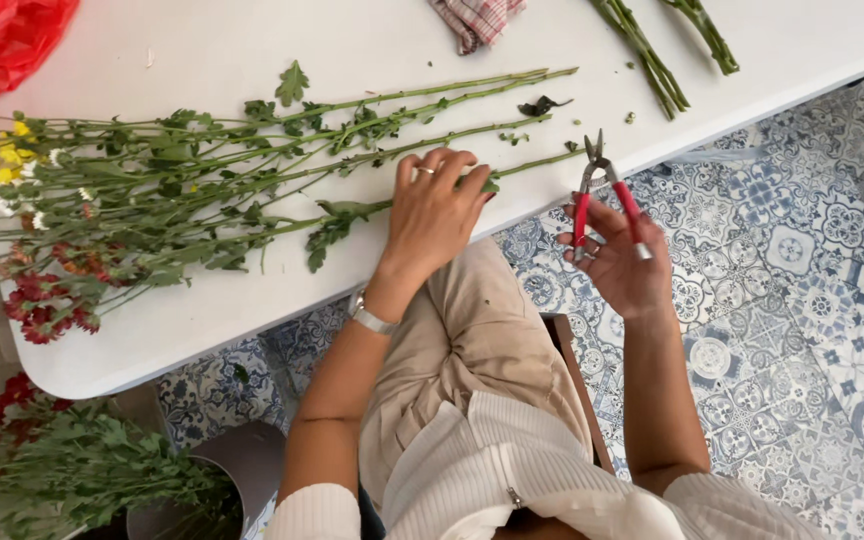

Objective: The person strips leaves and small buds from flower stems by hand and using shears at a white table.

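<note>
Left hand (pixel 437 210) flat, fingers spread, pinning long green leafy flower stems (pixel 352 160) on white table (pixel 252 300); right hand (pixel 617 265) gripping red-handled metal pruning shears (pixel 602 195), blades just beyond uncut stem ends; two trimmed stems (pixel 652 60) farther off.

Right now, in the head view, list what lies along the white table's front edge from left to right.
Red flower heads → leafy green stems → left hand pressing on the stems → red-handled pruning shears held in the right hand, just off the white table.
</note>
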